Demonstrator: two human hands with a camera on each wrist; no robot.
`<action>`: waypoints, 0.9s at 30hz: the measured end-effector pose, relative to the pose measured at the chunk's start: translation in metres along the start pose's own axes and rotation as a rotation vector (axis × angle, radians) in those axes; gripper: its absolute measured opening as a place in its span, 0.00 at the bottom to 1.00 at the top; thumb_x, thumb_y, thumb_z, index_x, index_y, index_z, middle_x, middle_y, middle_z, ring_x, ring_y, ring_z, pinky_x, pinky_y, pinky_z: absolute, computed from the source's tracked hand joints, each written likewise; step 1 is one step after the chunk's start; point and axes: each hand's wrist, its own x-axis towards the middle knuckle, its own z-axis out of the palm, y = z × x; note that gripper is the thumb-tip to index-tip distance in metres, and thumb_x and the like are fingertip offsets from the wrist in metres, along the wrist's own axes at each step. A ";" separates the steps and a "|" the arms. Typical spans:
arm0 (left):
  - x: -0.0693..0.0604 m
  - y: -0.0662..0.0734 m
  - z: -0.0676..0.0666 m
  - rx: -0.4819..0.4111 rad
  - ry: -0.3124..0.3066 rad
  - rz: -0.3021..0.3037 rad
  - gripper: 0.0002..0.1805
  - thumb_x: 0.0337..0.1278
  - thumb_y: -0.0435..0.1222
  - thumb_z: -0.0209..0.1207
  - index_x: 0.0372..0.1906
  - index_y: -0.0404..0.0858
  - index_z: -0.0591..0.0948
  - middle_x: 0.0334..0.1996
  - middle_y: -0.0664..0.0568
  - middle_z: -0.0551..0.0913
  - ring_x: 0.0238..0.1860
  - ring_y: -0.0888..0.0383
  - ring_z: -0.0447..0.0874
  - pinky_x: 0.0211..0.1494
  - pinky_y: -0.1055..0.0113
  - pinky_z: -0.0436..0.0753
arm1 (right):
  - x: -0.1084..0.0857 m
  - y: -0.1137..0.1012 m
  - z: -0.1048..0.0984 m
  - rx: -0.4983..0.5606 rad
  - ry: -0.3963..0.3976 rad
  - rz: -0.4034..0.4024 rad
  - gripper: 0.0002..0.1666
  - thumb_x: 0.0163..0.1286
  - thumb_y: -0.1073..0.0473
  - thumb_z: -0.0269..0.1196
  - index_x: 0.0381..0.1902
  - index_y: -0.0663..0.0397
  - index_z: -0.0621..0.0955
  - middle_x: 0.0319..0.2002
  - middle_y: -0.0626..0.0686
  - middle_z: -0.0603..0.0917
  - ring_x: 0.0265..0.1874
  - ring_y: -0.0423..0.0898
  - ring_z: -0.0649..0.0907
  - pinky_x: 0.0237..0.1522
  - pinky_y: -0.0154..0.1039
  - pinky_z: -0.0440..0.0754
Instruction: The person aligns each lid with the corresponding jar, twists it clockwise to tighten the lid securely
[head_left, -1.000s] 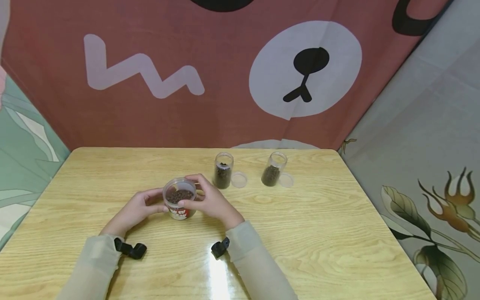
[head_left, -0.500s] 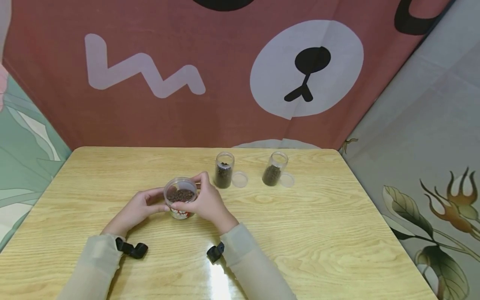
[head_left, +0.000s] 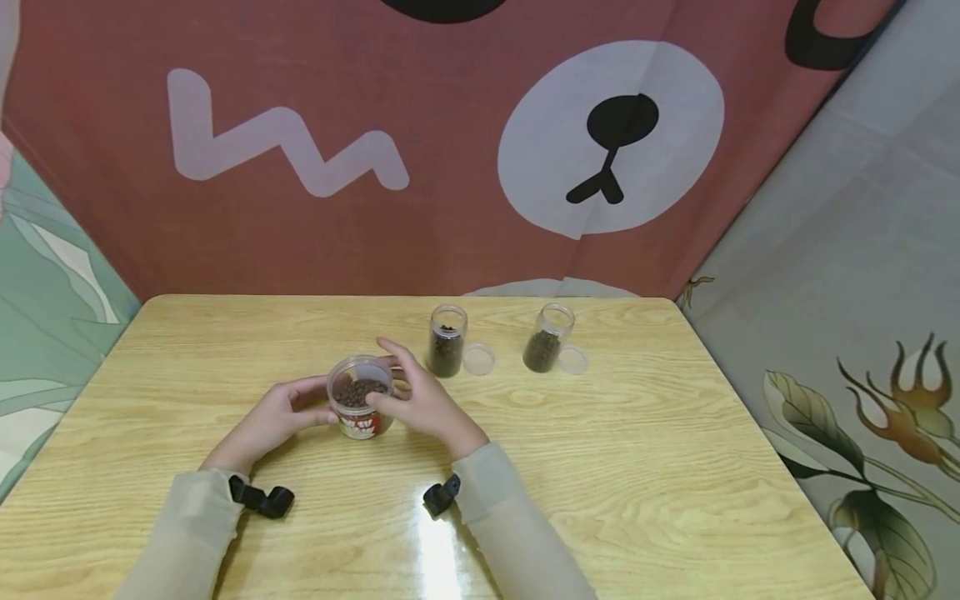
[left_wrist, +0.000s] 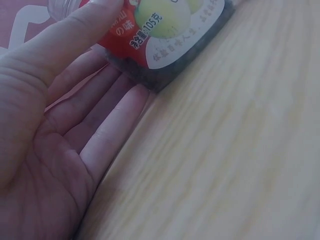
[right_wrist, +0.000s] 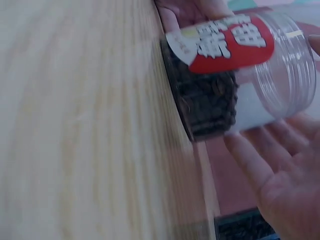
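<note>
A clear plastic jar (head_left: 361, 427) with a red and white label and dark brown small pieces inside stands lidless on the table, left of the middle. My left hand (head_left: 273, 419) grips it from the left; in the left wrist view the thumb lies on the label and the fingers reach behind the jar (left_wrist: 165, 32). My right hand (head_left: 422, 402) is at the jar's right side, thumb by the rim and index finger raised. In the right wrist view its fingers (right_wrist: 255, 152) are fairly straight beside the jar (right_wrist: 210, 100).
Behind to the right stand two lidless clear jars, the nearer one (head_left: 446, 350) and the farther one (head_left: 543, 348), both part filled with dark pieces. Beside each lies a clear round lid (head_left: 478, 359). A wood-grain table (head_left: 637, 467) meets a printed cloth (head_left: 315, 242) at its back edge.
The right hand closed further round the jar half a second ago, then loosened and drew back right. The jar's label has turned, showing more red at the front. The left hand stays put.
</note>
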 end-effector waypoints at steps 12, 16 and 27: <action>0.000 0.001 0.000 0.005 -0.002 -0.004 0.34 0.59 0.38 0.71 0.67 0.29 0.75 0.65 0.38 0.77 0.68 0.39 0.71 0.64 0.79 0.69 | 0.001 0.008 -0.007 0.093 -0.084 -0.043 0.41 0.69 0.64 0.67 0.77 0.49 0.65 0.70 0.53 0.70 0.69 0.48 0.72 0.66 0.36 0.73; 0.000 0.002 0.000 0.002 -0.001 -0.004 0.34 0.59 0.38 0.71 0.67 0.29 0.75 0.65 0.38 0.78 0.68 0.42 0.71 0.63 0.79 0.69 | 0.001 0.008 -0.007 0.115 -0.086 -0.038 0.41 0.69 0.64 0.68 0.76 0.51 0.66 0.68 0.53 0.72 0.69 0.47 0.72 0.66 0.36 0.73; -0.002 0.004 0.000 -0.004 0.001 -0.019 0.33 0.60 0.38 0.71 0.68 0.30 0.75 0.65 0.39 0.77 0.68 0.42 0.71 0.63 0.80 0.69 | 0.001 0.004 -0.004 0.086 -0.043 -0.003 0.37 0.65 0.59 0.73 0.67 0.45 0.68 0.64 0.44 0.74 0.66 0.44 0.73 0.67 0.39 0.73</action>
